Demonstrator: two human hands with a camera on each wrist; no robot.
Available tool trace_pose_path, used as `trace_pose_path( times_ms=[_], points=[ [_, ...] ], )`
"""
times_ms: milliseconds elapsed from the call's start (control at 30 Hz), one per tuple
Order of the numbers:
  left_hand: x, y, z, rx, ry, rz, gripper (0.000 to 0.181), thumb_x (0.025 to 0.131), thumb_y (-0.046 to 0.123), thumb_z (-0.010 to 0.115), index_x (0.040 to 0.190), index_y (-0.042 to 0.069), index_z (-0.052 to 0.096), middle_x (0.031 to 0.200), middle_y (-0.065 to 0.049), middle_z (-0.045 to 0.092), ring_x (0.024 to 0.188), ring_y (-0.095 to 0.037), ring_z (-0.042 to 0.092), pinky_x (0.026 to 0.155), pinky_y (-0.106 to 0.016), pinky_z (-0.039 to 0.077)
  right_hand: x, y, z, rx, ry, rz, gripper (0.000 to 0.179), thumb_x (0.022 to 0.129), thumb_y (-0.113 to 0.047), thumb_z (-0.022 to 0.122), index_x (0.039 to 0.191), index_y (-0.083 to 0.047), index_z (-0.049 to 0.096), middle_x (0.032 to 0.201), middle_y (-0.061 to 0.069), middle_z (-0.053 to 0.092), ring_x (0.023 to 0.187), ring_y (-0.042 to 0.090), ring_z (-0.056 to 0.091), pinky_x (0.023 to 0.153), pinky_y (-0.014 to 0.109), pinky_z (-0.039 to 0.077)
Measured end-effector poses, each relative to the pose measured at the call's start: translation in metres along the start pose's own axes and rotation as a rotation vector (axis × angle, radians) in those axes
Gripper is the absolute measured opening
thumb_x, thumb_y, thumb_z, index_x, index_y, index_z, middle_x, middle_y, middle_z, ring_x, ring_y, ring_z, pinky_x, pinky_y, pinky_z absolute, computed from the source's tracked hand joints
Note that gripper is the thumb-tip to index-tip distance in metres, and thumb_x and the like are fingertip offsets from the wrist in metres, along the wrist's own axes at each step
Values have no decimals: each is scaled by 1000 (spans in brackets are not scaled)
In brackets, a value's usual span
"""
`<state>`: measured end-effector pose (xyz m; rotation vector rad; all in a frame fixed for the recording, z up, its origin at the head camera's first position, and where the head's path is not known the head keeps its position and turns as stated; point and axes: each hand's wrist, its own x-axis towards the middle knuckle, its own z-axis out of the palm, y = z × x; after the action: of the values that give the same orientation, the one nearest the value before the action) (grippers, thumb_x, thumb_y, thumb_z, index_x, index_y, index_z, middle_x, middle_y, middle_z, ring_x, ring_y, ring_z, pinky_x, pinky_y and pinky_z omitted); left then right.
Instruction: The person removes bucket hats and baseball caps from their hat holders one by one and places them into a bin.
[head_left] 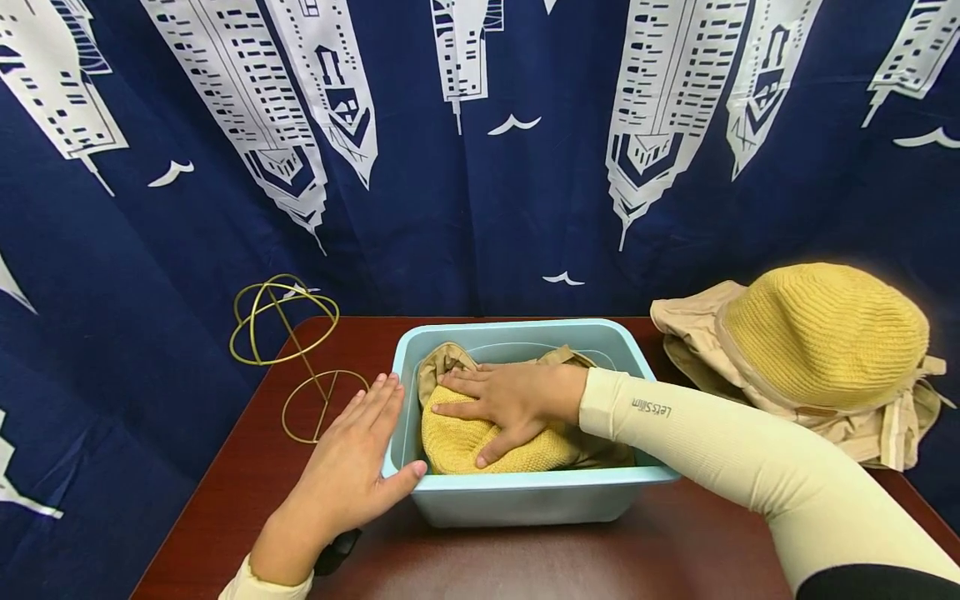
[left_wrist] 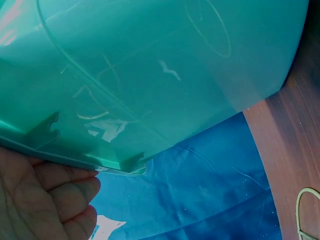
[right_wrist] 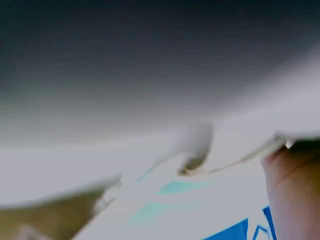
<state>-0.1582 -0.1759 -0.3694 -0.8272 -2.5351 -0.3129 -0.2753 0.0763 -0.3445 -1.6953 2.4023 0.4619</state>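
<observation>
A light blue plastic bin stands on the table with a yellow knitted hat and tan cloth inside it. My right hand lies palm down on the yellow hat, its fingers spread across the knit and covering part of it. At the bin's left rim rests my left hand, fingers straight and thumb over the front corner. The left wrist view shows the bin's outer wall with the left fingers along its rim. Pale blurred fabric fills most of the right wrist view.
Another yellow knitted hat sits on tan fabric hats at the right of the reddish-brown table. Left of the bin is a gold wire hat stand. A navy curtain with white building prints hangs behind.
</observation>
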Motion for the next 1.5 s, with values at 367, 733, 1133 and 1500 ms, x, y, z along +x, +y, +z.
trace_pose_path(
  times_ms=[367, 733, 1133, 1500],
  points=[
    [1, -1, 0, -7, 17, 4, 85, 90, 57, 55, 142, -10, 47, 148, -23, 46, 141, -36, 37, 112, -54, 33, -56, 21, -58, -55, 395, 19, 85, 91, -71, 48, 156, -18, 34, 159, 14, 30, 147, 31, 26, 115, 52, 28],
    [0, 1, 2, 9, 1, 5, 84, 90, 57, 55, 142, -8, 47, 148, -22, 46, 142, -35, 36, 113, -52, 33, -159, 35, -58, -165, 699, 206, 72, 95, -60, 52, 147, -10, 49, 152, 17, 41, 141, 35, 37, 111, 55, 32],
    [2, 1, 0, 25, 23, 21, 85, 92, 61, 50, 140, -9, 49, 146, -22, 48, 140, -36, 39, 111, -53, 35, -283, 56, -3, -172, 790, 511, 81, 92, -69, 50, 142, -5, 52, 144, 28, 46, 141, 39, 35, 120, 45, 16],
    [1, 1, -1, 32, 23, 14, 85, 89, 59, 57, 141, -8, 49, 146, -22, 48, 140, -35, 39, 111, -52, 35, -341, 75, 29, -122, 695, 735, 74, 84, -54, 71, 136, -4, 53, 140, 34, 45, 132, 51, 38, 117, 58, 17]
  ],
)
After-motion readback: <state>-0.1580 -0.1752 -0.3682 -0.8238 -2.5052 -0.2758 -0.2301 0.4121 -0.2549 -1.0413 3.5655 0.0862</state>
